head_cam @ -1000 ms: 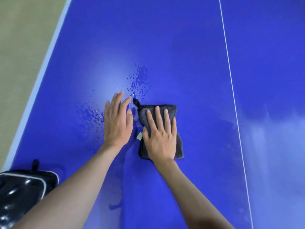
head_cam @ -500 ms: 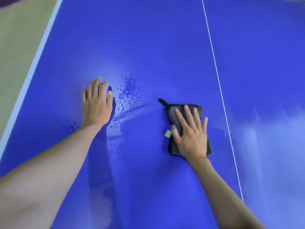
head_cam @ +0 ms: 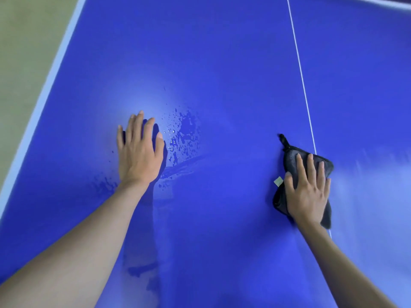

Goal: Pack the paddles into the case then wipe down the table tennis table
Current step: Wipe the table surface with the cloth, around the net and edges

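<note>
Right hand [head_cam: 308, 192] flat, fingers straight, pressing dark cloth [head_cam: 289, 165] on blue table [head_cam: 222, 63] beside white centre line [head_cam: 299, 70]. Left hand [head_cam: 140, 154] flat on table, holding nothing, near water droplets [head_cam: 182, 134].

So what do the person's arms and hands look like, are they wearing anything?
Both forearms are bare as far as the picture shows, with no sleeves in view. The left hand and right hand have no gloves, rings, watches or bands, and the nails are short.
</note>
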